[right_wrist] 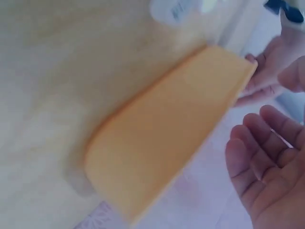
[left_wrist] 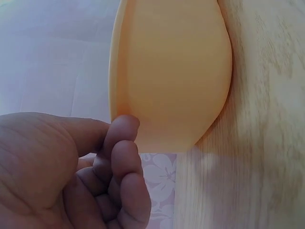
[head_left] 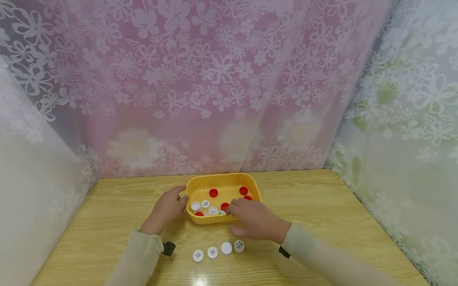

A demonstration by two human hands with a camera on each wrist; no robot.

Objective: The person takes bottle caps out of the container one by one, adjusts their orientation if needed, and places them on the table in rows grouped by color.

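A yellow plastic bin stands on the table, holding red caps and white caps, some with printed tops. At the bin's left end, my left hand holds the rim between thumb and fingers, the fingertips curled against the outer wall. My right hand hovers over the front right rim, fingers slightly bent and thumb apart. Its palm in the right wrist view shows nothing held. Part of the bin's inside is hidden behind this hand. In front of the bin, several white caps lie in a row.
The wooden table extends on both sides of the bin. A pink flowered curtain hangs at the back edge, with pale flowered curtains at the sides.
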